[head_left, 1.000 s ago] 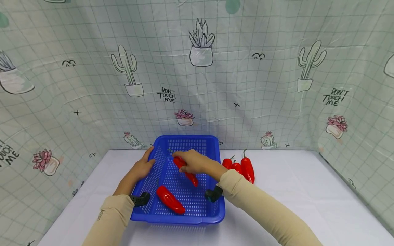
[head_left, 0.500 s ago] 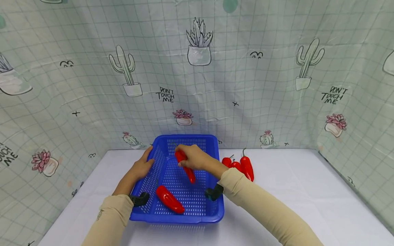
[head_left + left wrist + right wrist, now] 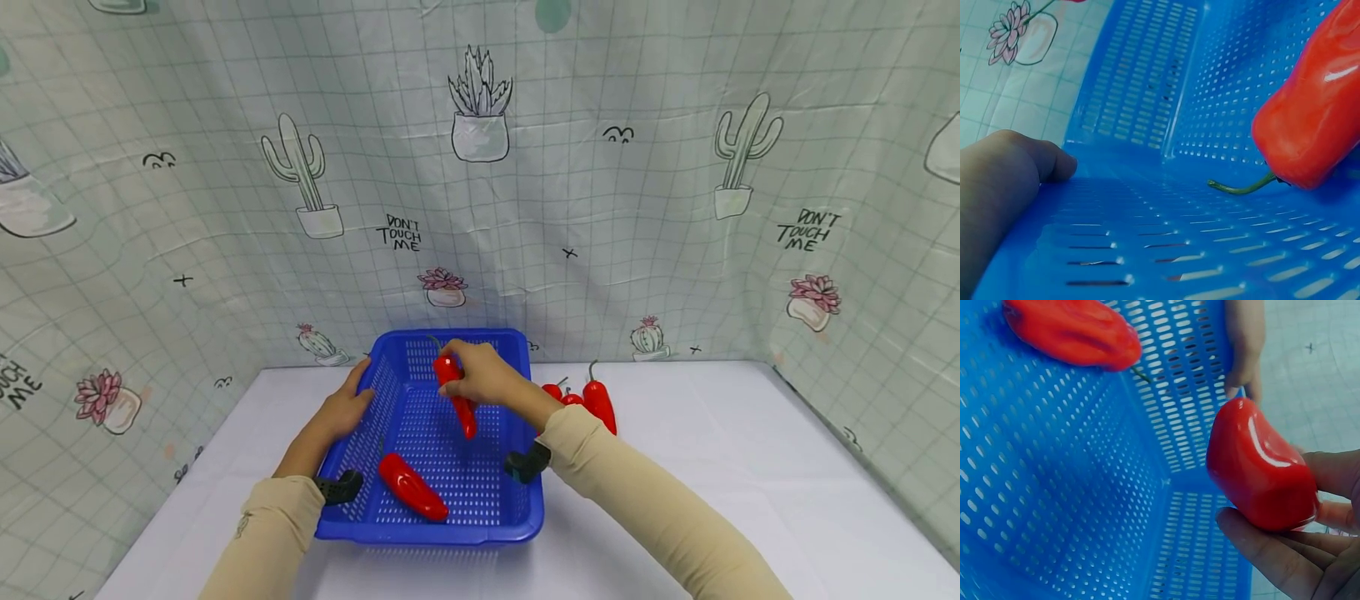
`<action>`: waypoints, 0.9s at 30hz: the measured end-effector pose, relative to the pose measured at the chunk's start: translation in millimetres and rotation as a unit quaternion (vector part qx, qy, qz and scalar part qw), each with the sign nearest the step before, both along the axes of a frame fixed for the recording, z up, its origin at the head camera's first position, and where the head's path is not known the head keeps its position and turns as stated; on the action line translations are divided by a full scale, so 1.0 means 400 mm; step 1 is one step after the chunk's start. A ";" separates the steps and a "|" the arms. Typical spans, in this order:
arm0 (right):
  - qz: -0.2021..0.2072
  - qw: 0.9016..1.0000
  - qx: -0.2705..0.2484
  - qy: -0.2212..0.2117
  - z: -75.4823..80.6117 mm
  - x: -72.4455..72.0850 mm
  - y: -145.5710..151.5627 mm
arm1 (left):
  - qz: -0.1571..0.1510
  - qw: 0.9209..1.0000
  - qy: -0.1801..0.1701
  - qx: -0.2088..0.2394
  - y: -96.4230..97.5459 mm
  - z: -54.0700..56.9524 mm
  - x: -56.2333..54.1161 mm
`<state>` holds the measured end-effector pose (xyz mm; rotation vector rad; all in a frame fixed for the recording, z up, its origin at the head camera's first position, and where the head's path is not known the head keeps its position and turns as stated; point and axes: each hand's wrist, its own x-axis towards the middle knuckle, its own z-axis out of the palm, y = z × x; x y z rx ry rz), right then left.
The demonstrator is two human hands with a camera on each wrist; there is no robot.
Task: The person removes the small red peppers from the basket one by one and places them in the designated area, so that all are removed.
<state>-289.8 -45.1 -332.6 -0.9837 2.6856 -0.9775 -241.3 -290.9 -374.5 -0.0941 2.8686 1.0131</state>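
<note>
A blue plastic basket with slotted walls stands on the table. My left hand grips its left rim; in the left wrist view the thumb lies over the edge. Above the basket floor, my right hand pinches a red chili pepper, thumb and fingers around its upper half. The pepper's green stem points up and away, its tip down. A second red pepper lies on the basket floor near the front left, its stem against the left wall.
Several red peppers lie on the white tabletop just right of the basket, partly hidden by the right forearm. A patterned cloth hangs behind the table and along both sides.
My right hand has lifted the held pepper slightly and moved it a little right, turning it more upright. The left hand stays on the rim, and the other pepper has not moved.
</note>
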 end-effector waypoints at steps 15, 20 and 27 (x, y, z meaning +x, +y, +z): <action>-0.024 0.998 -0.046 -0.035 0.048 -0.003 0.024 | -0.001 1.000 0.000 0.003 0.000 0.001 0.003; -0.025 0.997 -0.058 -0.037 0.060 0.000 0.039 | -0.001 1.000 -0.002 0.005 0.001 0.000 0.003; -0.039 0.996 -0.066 -0.037 0.070 -0.010 0.062 | -0.003 1.000 0.001 0.003 -0.002 -0.002 0.001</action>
